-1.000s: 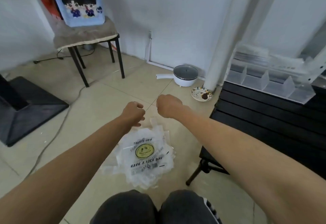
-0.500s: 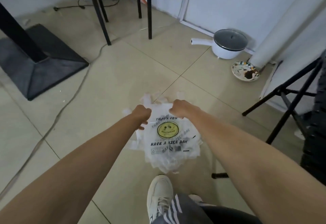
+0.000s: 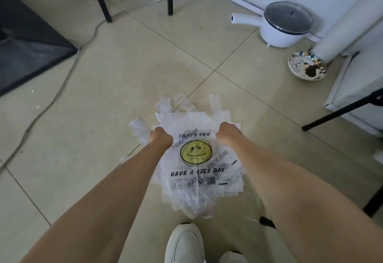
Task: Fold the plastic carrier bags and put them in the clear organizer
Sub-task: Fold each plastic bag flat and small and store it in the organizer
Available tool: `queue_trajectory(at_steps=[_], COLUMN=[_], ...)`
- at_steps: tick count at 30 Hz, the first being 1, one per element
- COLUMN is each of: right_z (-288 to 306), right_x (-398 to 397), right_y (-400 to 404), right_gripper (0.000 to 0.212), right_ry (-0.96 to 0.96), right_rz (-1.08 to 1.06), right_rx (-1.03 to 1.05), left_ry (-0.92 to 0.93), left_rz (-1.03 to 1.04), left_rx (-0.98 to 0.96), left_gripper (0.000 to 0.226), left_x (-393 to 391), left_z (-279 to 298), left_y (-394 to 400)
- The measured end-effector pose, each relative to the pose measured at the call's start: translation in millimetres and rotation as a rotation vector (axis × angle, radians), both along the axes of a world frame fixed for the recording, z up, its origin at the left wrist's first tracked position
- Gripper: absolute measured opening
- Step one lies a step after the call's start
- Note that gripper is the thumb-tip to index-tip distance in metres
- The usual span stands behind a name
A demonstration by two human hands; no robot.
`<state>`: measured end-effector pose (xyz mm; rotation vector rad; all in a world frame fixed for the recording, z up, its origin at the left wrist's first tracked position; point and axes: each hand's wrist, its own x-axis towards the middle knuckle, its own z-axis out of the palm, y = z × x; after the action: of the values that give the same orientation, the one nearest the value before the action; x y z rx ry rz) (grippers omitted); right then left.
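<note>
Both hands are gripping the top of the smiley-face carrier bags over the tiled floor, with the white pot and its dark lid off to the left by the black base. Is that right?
Not quite. The head view shows the white pot on the right, by the wall near the patterned dish, not left by the black base. The rest holds: left hand and right hand grip the top of the carrier bags over the tiled floor.

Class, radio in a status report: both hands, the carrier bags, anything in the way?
Left hand and right hand both grip the top edge of the smiley bag pile. Pile on the floor. Clear organizer not in view. Shoe just below the pile.
</note>
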<state>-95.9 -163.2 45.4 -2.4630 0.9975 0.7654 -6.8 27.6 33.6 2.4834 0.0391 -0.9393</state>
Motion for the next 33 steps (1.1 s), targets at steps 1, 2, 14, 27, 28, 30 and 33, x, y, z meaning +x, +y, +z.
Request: queue_trajectory(at_steps=[1, 2, 14, 27, 28, 30, 33], right_z=[-7, -14, -60, -71, -71, -67, -61], right_x=[-1, -2, -10, -2, -2, -2, -4], right_y=[-5, -9, 1, 2, 1, 0, -2], right_gripper=[0.020, 0.015, 0.022, 0.030, 0.032, 0.036, 0.033], right_ry=[-0.006, -0.021, -0.077, -0.269, -0.282, -0.319, -0.376], right_rz=[-0.034, -0.067, -0.202, -0.569, -0.593, -0.629, -0.664], right_rx=[-0.001, 0.006, -0.088, 0.131, 0.135, 0.137, 0.147], left_ry=[-0.035, -0.064, -0.427, -0.531, -0.493, -0.472, -0.447], left_rz=[0.008, -0.004, -0.384, -0.315, -0.268, -0.209, -0.160], left_rx=[0.010, 0.040, 0.314, 0.057, -0.008, -0.118, -0.278], left_gripper=[0.027, 0.033, 0.032, 0.017, 0.015, 0.010, 0.004], left_x=[0, -1, -23, -16, -16, -18, -19], left_z=[-7, -12, -48, -40, -39, -39, -38], left_y=[1, 1, -13, -11, -11, -8, -4])
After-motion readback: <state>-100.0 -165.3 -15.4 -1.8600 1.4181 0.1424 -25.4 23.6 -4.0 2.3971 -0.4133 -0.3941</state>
